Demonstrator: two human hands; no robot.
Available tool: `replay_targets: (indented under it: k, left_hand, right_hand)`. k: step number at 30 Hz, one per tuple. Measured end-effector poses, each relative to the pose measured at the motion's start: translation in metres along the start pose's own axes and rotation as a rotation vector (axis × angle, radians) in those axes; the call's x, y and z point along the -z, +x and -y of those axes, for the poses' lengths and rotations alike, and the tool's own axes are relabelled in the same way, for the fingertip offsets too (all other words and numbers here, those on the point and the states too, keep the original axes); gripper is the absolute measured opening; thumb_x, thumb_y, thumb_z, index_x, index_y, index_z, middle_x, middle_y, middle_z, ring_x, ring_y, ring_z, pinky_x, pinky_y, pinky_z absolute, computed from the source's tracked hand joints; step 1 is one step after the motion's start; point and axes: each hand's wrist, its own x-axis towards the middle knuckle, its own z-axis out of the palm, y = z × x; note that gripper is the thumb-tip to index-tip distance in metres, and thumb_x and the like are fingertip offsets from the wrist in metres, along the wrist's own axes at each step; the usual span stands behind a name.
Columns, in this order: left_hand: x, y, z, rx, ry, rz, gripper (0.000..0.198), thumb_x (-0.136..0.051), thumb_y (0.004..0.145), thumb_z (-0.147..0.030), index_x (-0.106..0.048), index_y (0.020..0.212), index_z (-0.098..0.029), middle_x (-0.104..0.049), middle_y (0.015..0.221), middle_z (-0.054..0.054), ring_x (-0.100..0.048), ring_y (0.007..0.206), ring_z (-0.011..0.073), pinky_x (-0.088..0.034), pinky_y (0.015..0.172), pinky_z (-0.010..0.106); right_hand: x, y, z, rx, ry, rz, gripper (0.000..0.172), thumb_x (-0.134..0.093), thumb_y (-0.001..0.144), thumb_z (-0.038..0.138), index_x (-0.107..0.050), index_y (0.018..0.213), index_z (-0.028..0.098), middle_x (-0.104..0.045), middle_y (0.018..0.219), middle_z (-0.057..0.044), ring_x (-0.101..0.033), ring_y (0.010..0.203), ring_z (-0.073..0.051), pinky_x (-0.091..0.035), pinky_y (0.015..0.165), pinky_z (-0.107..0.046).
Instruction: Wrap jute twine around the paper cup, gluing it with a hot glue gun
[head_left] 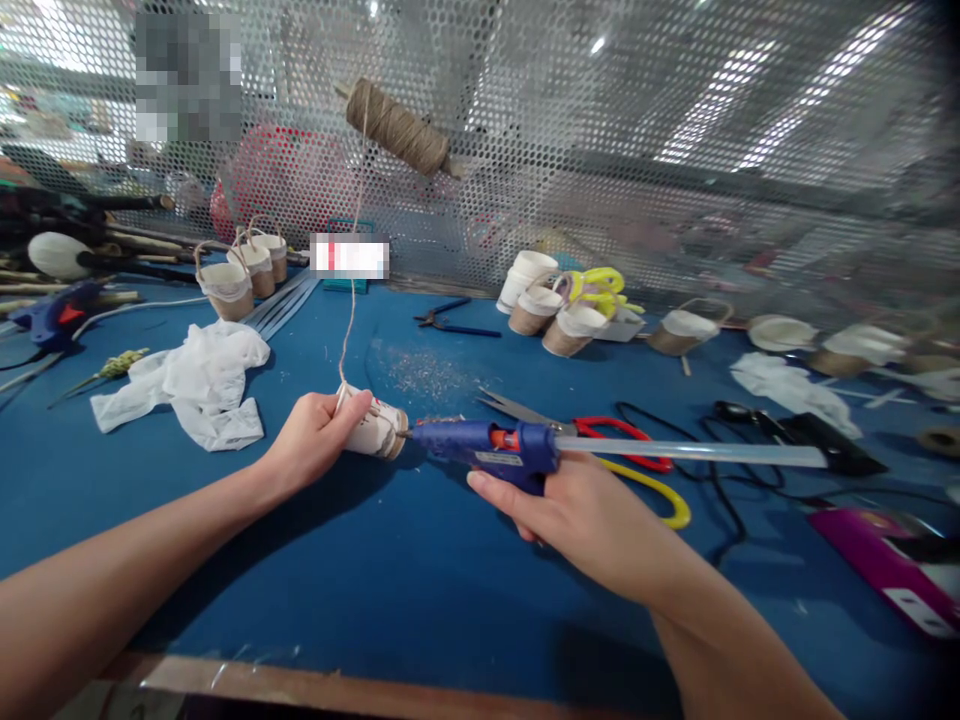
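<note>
My left hand [319,432] is closed around a small white paper cup [375,432] lying on its side, with twine partly wound round its base. A strand of twine [351,300] runs up from the cup to a spool of jute twine [397,128] hanging on the perforated metal screen. My right hand [577,515] grips a blue hot glue gun [487,446]. Its nozzle touches the bottom of the cup. A clear glue stick [697,453] sticks out of the back of the gun to the right.
The blue table [420,580] holds red scissors [600,428], yellow scissors [660,495], crumpled white plastic [191,385], another blue glue gun [56,315], pliers [450,322], twine-wrapped cups [244,275] at the back left and more cups [559,315] at the back right. Black cables [720,470] lie to the right.
</note>
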Motion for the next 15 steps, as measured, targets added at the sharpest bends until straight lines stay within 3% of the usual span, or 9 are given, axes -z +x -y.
replay_targets:
  k: [5, 15]
  left_hand:
    - [-0.0001, 0.0000, 0.0008, 0.004, 0.011, 0.032, 0.047, -0.044, 0.075, -0.048, -0.066, 0.063, -0.008, -0.061, 0.053, 0.004, -0.048, 0.046, 0.0122, -0.034, 0.043, 0.021]
    - [-0.0009, -0.0001, 0.0007, -0.021, -0.022, 0.022, 0.045, -0.046, 0.074, -0.047, -0.067, 0.062, -0.009, -0.065, 0.058, 0.006, -0.053, 0.053, 0.0155, -0.040, 0.047, 0.022]
  right_hand:
    - [-0.0003, 0.0010, -0.0002, -0.016, 0.001, -0.015, 0.027, -0.049, 0.078, 0.043, -0.061, 0.086, 0.021, -0.047, 0.039, 0.006, -0.046, 0.036, -0.011, -0.038, 0.040, -0.022]
    - [-0.0011, 0.0025, 0.0011, -0.021, 0.037, -0.039, 0.030, -0.049, 0.077, 0.043, -0.058, 0.060, 0.021, -0.046, 0.039, 0.004, -0.045, 0.037, -0.010, -0.040, 0.039, -0.022]
